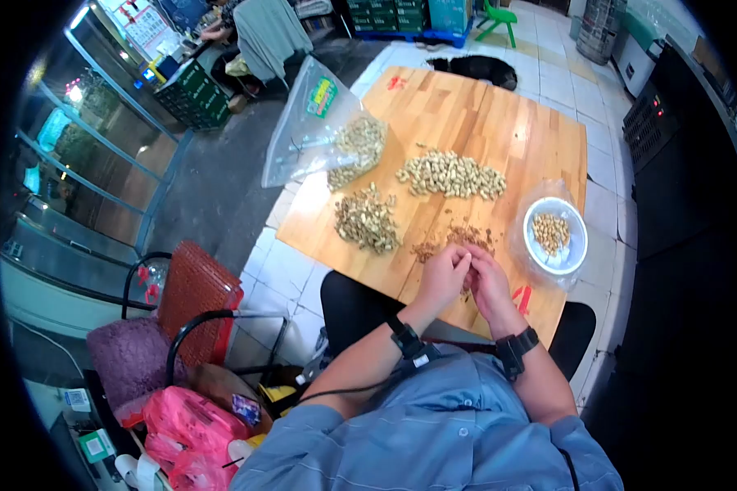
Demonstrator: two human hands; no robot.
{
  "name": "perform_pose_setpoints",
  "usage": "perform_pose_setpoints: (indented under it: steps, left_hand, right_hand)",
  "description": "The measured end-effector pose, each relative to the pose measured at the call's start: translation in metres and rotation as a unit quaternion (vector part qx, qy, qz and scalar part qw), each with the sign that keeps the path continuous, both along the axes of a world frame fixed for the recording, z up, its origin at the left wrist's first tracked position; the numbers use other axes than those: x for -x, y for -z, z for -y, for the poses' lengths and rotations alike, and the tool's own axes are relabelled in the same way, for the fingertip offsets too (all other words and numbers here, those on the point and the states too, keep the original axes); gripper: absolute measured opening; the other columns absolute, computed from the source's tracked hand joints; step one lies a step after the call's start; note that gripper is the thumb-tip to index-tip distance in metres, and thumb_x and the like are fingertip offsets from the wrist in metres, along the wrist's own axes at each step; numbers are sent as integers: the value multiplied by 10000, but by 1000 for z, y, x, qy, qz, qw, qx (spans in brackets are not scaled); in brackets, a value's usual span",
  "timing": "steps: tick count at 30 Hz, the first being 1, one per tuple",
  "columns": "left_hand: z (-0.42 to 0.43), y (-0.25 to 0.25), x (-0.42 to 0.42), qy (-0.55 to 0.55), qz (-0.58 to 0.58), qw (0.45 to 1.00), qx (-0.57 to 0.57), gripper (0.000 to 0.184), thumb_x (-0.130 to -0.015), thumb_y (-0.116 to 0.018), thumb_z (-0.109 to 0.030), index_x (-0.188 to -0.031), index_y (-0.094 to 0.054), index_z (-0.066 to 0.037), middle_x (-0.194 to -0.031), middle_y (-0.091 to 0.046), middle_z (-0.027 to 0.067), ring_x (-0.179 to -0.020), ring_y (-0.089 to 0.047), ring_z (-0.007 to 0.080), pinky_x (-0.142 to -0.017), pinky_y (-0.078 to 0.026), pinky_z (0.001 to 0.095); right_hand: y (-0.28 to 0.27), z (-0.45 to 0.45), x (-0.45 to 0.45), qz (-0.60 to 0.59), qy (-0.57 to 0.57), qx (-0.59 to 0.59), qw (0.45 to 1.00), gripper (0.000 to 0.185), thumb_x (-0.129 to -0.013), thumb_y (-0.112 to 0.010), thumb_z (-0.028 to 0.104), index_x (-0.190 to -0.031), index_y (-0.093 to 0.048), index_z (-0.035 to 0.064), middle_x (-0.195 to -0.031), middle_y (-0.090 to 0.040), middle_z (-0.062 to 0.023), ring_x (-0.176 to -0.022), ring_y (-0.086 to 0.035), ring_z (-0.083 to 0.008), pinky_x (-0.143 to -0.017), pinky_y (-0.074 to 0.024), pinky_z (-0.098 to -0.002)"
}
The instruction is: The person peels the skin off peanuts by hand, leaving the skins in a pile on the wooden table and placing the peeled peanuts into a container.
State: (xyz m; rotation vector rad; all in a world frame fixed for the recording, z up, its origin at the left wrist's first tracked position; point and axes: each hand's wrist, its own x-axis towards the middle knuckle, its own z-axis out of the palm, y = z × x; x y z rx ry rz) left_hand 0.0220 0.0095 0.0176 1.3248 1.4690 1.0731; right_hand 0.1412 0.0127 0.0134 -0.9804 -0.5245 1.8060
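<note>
My left hand [444,278] and my right hand [489,282] meet at the fingertips over the table's near edge, fingers closed; whatever they pinch is too small to make out. Reddish-brown skins [471,237] lie scattered just beyond them. A pile of unshelled peanuts [452,175] is farther back on the wooden table [508,123]. To the left is a heap of shells [367,221], with a clear plastic bag [315,123] of peanuts behind it. On the right, a white bowl [579,237] holds shelled peanuts [550,234].
A red strip [522,299] lies near the right front edge. Left of the table are a brown-red chair [192,303], a purple cushion [135,360] and a pink bag [188,434]. A black dog [479,69] lies beyond the table. Another person [221,33] sits at the back left.
</note>
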Motion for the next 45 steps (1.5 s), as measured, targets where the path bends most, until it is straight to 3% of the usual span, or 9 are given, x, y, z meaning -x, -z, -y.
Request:
perform_pose_setpoints:
  steps: [8, 17, 24, 27, 28, 30, 35, 40, 45]
  left_hand:
    - [2, 16, 10, 10, -72, 995, -63, 163, -906, -644, -173, -984, -670, -33, -743, -682, 94, -647, -645, 182, -601, -501, 315]
    - [-51, 1, 145, -171, -184, 964, -84, 166, -871, -677, -148, -984, -694, -27, -848, -692, 92, -713, -651, 157, -655, -519, 292]
    - [-60, -19, 180, -209, -381, 882, -182, 209, -812, -685, -135, -1015, -691, -84, -1156, -631, 151, -1095, -566, 352, -972, -444, 413]
    - [-52, -24, 156, -179, -312, 897, -257, 217, -811, -677, -121, -1022, -686, -69, -1153, -632, 160, -1086, -572, 352, -965, -448, 420]
    - [-48, -20, 146, -135, -270, 920, -250, 217, -872, -656, -111, -1074, -681, -36, -1177, -636, 147, -1089, -601, 260, -946, -463, 360]
    - [-34, -11, 108, -91, -2, 995, -38, 200, -932, -613, -140, -1089, -679, -36, -1169, -650, 102, -1024, -622, 189, -896, -476, 328]
    - [-12, 20, 37, 28, 402, 897, 184, 415, -1019, -464, -384, -1228, -602, -54, -981, -644, 15, -857, -592, 132, -813, -475, 285]
    - [-11, 56, 15, 182, 542, 791, 218, 518, -1036, -342, -472, -1275, -565, -70, -908, -626, -7, -795, -567, 113, -715, -456, 264]
    - [-7, 44, 10, 107, 524, 810, 240, 486, -1040, -343, -446, -1256, -575, -78, -972, -646, 12, -816, -578, 110, -691, -454, 263]
  right_hand:
    - [32, -8, -14, 57, -84, -33, 994, 261, -950, -504, 33, -1189, -593, -26, -1108, -658, -116, -997, -647, -185, -872, -530, -276]
    - [21, -11, -26, 53, -46, 46, 996, 242, -958, -497, -11, -1177, -571, -81, -1111, -650, -178, -1009, -672, -244, -868, -566, -275]
    - [18, -12, -28, 106, -82, 8, 991, 253, -987, -495, 55, -1192, -565, -76, -1081, -660, -173, -980, -683, -230, -842, -566, -274]
    - [12, -15, -29, 122, -103, 6, 987, 249, -994, -496, 76, -1183, -573, -67, -1035, -674, -158, -919, -695, -217, -802, -568, -269]
    - [7, -16, -28, 130, -108, 5, 986, 244, -995, -500, 85, -1173, -581, -62, -1010, -680, -152, -888, -699, -211, -780, -569, -268]
    - [1, -17, -26, 143, -120, 0, 982, 228, -998, -510, 103, -1141, -598, -50, -950, -686, -135, -820, -698, -197, -731, -568, -266]
    - [-7, -16, -17, 150, -150, -29, 977, 190, -997, -539, 152, -1028, -636, -8, -818, -667, -78, -670, -654, -149, -611, -537, -247]
    - [-1, -14, -9, 192, -152, -84, 966, 137, -982, -551, 132, -966, -630, 21, -748, -651, -46, -568, -604, -104, -495, -484, -221]
    - [-4, -10, -4, 262, -144, -99, 949, 127, -973, -562, 118, -951, -631, 14, -693, -638, -33, -570, -604, -95, -492, -477, -223]
